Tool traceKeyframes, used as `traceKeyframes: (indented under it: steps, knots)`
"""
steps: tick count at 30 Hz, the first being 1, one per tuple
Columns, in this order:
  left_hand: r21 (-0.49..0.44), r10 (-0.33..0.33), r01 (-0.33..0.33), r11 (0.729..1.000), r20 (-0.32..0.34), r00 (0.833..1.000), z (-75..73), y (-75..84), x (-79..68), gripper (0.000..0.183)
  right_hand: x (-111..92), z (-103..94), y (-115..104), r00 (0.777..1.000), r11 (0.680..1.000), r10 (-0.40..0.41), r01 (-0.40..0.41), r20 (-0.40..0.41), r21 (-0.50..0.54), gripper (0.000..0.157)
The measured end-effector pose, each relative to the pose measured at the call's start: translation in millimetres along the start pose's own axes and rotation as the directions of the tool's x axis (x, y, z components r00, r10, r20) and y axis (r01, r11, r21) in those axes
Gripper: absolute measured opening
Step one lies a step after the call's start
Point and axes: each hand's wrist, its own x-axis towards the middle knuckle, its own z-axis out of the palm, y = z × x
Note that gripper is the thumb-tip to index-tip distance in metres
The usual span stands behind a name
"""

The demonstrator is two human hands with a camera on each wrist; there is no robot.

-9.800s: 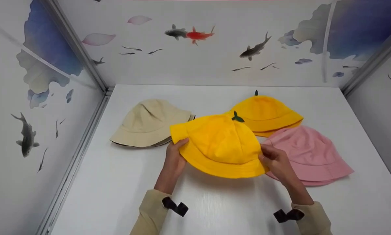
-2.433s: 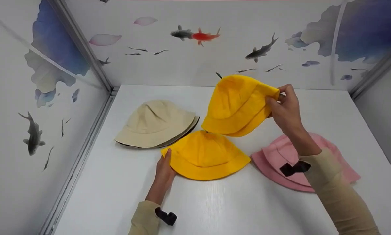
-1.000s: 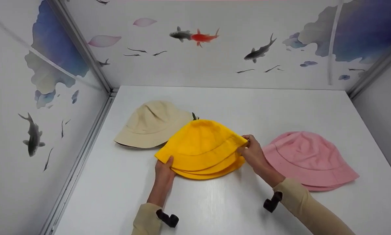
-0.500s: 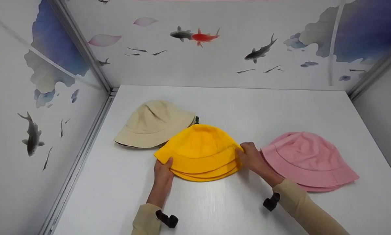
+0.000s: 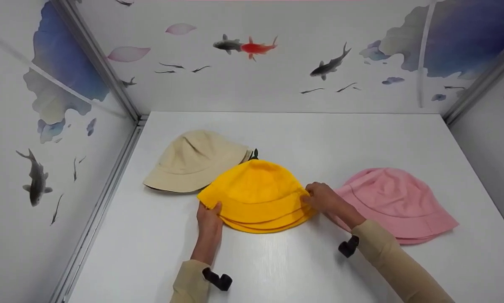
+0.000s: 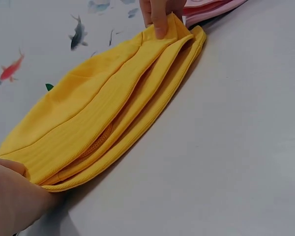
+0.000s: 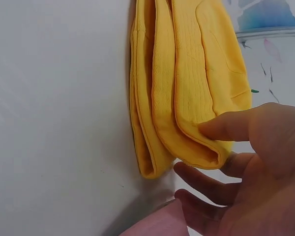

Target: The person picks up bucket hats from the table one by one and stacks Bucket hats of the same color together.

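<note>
Two yellow bucket hats (image 5: 258, 189) lie stacked and flattened in the middle of the table, their brims layered along the front edge. A green leaf tip (image 5: 255, 154) pokes up behind the crown. My left hand (image 5: 209, 223) grips the left end of the brims, thumb on top. At the other end my right hand (image 5: 325, 200) pinches the upper hat's brim; in the right wrist view its thumb (image 7: 231, 125) presses on the yellow cloth with the other fingers behind and below. The lower brim (image 7: 146, 167) hangs apart from that pinch.
Beige bucket hats (image 5: 197, 162) lie stacked at the back left, partly behind the yellow ones. To the right, pink bucket hats (image 5: 397, 206) lie stacked, close beside my right wrist. White panels printed with fish enclose the white table (image 5: 268, 269).
The right hand has brought the second yellow hat from the back right onto the first one and lowered it. Over the last half second the hats barely move; the right fingers shift slightly at the brim.
</note>
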Motion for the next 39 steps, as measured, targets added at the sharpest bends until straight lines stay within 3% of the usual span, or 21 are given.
traceKeyframes:
  steps: [5, 9, 13, 16, 19, 23, 26, 30, 34, 39]
  knots:
    - [0.005, 0.014, -0.014, 1.000, 0.000, 1.000, -0.7, -1.7, 0.9, 0.060, 2, -0.1, -1, 0.999, 0.999, 0.017, -0.018, 0.034, 0.033, 0.027]
    - [0.010, -0.003, 0.003, 1.000, 0.003, 1.000, 0.8, 1.4, 1.2, 0.062, 3, -1.1, -2, 1.000, 0.996, 0.022, -0.023, 0.015, 0.083, 0.028]
    - [0.022, -0.065, 0.064, 0.998, 0.026, 0.998, 0.0, 9.4, 3.3, 0.060, 8, -2.9, -2, 0.999, 0.990, 0.027, -0.024, -0.023, 0.138, 0.034]
    - [0.119, -0.138, 0.129, 0.984, 0.075, 0.987, -6.2, 16.2, 5.2, 0.057, 13, -6.0, 0, 0.997, 0.985, 0.043, -0.032, -0.064, 0.172, 0.035]
    - [0.283, -0.178, 0.133, 0.950, 0.139, 0.974, -14.4, 20.1, 4.8, 0.060, 17, -11.7, 2, 0.993, 0.976, 0.070, -0.047, -0.098, 0.214, 0.037]
    - [0.485, -0.172, 0.071, 0.871, 0.167, 0.971, -18.0, 21.1, 3.8, 0.057, 21, -20.6, 0, 0.989, 0.952, 0.108, -0.073, -0.101, 0.298, 0.043]
    - [0.576, -0.146, 0.036, 0.817, 0.147, 0.978, -14.8, 19.8, 4.4, 0.051, 23, -25.9, -1, 0.986, 0.933, 0.120, -0.072, -0.116, 0.352, 0.045]
    - [0.625, -0.089, -0.021, 0.780, 0.145, 0.985, -8.1, 18.7, 4.3, 0.047, 24, -30.4, 3, 0.978, 0.934, 0.086, -0.014, -0.188, 0.358, 0.043]
    - [0.615, -0.086, -0.051, 0.787, 0.190, 0.978, -1.0, 20.8, 5.2, 0.049, 24, -34.8, 12, 0.970, 0.946, 0.053, 0.028, -0.238, 0.322, 0.041]
    - [0.585, -0.138, -0.036, 0.810, 0.251, 0.958, 9.0, 24.9, 11.5, 0.061, 28, -42.2, 23, 0.970, 0.940, 0.094, -0.013, -0.223, 0.340, 0.044]
